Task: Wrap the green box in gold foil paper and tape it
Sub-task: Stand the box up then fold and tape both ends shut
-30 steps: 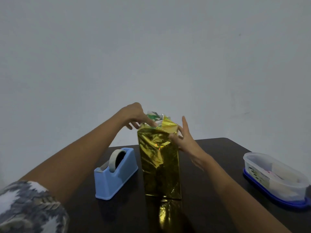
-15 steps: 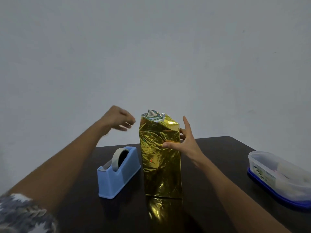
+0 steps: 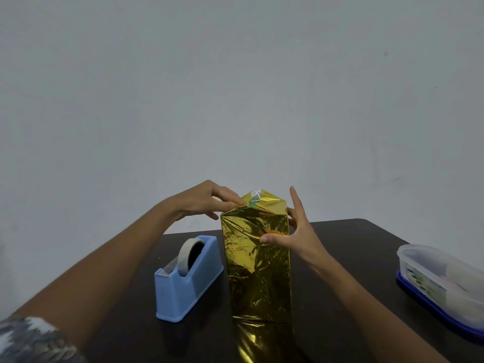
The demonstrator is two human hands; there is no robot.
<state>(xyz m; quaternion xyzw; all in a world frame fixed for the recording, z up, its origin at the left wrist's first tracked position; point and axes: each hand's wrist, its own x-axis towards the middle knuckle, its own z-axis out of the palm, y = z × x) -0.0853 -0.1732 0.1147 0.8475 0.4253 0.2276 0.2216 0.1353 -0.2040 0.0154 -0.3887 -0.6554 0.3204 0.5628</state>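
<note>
foil-wrapped box (image 3: 258, 268) stands upright; clear tub (image 3: 411, 268) holds pale, indistinct contents.

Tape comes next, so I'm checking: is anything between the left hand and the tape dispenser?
Nothing visible is in the way. The left hand touches the top left edge of the foil-wrapped box. The blue tape dispenser stands on the dark table below that hand, just left of the box, with only open air between them.

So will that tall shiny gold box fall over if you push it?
Probably, if pushed high: the gold-wrapped box stands tall on a narrow base. The right hand holds its side. Its foil looks crinkly and likely slippery.
</note>
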